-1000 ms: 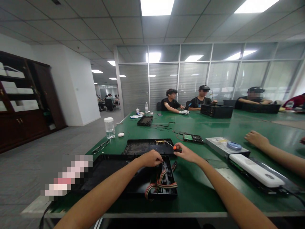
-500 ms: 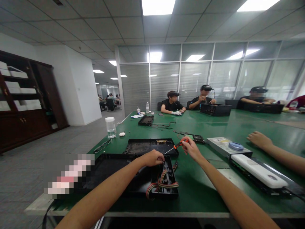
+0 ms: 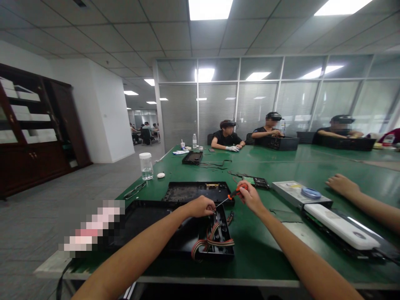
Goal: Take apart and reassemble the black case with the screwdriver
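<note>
In the head view my right hand is wrapped round the red-and-black handle of a screwdriver. Its thin shaft slants down to the left, and the tip ends beside the fingers of my left hand. Those fingers are curled together over the right part of a black plastic casing; what they pinch is hidden. A striped ribbon cable loops over the casing's near right corner. Just behind lies a second black casing, partly covered by my left hand.
A jar and glasses lie left. A metal box with a blue tape roll and a white device are right. Another person's hand rests there. Several people sit across the green table.
My hands and the screwdriver hold almost the same place. Across the table, a person's raised hand has come down to the black box. The view has shifted slightly.
</note>
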{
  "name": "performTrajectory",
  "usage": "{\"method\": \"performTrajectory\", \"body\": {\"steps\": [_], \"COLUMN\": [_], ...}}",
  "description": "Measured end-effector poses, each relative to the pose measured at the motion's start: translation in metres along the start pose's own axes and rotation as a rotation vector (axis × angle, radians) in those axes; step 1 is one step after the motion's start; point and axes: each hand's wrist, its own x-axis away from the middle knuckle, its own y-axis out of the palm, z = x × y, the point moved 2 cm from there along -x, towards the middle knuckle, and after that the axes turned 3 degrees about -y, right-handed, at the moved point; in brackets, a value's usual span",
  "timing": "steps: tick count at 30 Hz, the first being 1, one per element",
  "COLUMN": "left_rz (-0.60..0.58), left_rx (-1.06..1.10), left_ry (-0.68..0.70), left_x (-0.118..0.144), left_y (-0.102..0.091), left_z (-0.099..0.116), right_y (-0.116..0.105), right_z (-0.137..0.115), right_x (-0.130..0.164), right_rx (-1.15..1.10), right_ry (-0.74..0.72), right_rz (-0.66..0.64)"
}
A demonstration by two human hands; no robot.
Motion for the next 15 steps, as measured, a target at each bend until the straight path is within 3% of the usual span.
{"method": "performTrajectory", "body": {"steps": [10, 15], "left_rz": [-0.020, -0.010], "left_rx": [-0.049, -0.052], "left_ry": [0.003, -0.003], "left_x": [0.000, 0.000], "left_y": [0.000, -0.001], "left_z": [0.001, 0.002], "right_y": [0.005, 0.011], "right_z": [-0.018, -0.051], "right_x": [0.003, -0.004], "right_rx": [0.391, 0.670], "right_ry": [-0.242, -0.330], "right_rz": [-0.045, -0.189]}}
